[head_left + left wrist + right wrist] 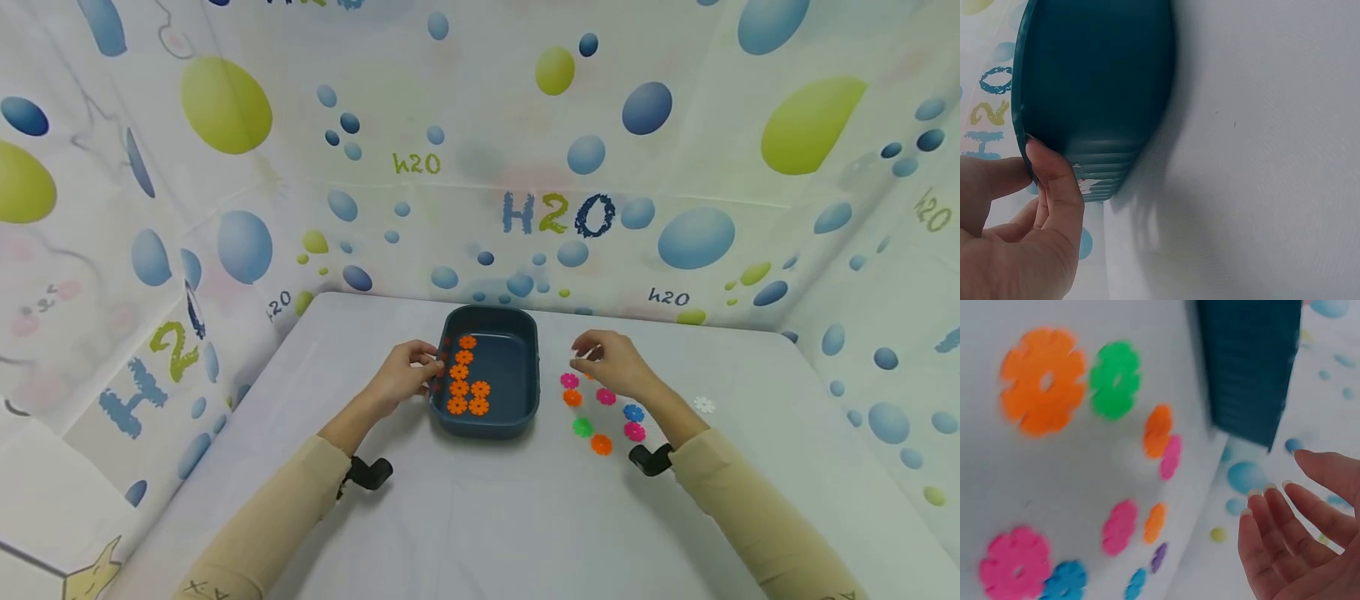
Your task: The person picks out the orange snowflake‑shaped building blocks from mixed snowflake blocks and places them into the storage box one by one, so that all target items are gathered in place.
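A dark blue plastic bin (491,429) stands near the middle of the table, with several orange flower-shaped discs (459,372) along the left side of its floor. My left hand (405,373) pinches the bin's left rim between thumb and fingers; the left wrist view shows this grip against the ribbed wall (1097,165). To the right of the bin, my right hand (617,363) hovers over loose discs, fingers loosely bent and holding nothing. Beneath and in front of it lie pink (606,397), orange (602,444), green (582,427) and blue (633,412) discs.
A white disc (703,405) lies apart, right of my right forearm. In the right wrist view a purple disc (1159,557) shows among the others. A printed curtain (465,92) rises behind the white table (480,517) and along both sides.
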{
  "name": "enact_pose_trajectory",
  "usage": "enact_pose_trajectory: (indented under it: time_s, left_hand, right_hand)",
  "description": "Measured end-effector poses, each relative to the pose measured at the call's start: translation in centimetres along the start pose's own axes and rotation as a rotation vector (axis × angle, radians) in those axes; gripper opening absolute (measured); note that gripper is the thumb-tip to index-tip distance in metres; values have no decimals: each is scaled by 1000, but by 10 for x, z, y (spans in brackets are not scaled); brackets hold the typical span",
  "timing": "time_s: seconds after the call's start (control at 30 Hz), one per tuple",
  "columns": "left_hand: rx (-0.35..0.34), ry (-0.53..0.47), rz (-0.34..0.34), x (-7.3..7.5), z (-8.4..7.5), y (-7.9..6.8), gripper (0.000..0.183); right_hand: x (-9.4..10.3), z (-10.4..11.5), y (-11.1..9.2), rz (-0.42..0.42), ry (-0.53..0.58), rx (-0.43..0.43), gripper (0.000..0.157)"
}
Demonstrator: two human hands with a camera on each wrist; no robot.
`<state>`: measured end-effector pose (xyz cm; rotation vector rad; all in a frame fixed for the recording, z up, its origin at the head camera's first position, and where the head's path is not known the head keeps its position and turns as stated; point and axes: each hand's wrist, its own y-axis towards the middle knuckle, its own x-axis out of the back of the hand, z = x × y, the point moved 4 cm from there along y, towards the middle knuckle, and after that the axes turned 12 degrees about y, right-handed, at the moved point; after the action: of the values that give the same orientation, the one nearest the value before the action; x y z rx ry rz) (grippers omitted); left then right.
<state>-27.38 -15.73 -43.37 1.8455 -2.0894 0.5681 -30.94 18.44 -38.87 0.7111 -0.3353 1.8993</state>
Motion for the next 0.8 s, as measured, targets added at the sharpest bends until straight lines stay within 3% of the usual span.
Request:
enact_pose_trajectory:
  time_s: [0.4, 0.8]
  left_hand:
    - [17, 15, -7, 0, 0, 0, 37]
    - [18, 8, -12, -1, -1, -1, 36]
  right_hand:
    - [14, -68, 2, -6, 34, -277, 38]
    - [9, -81, 10, -12, 7, -340, 38]
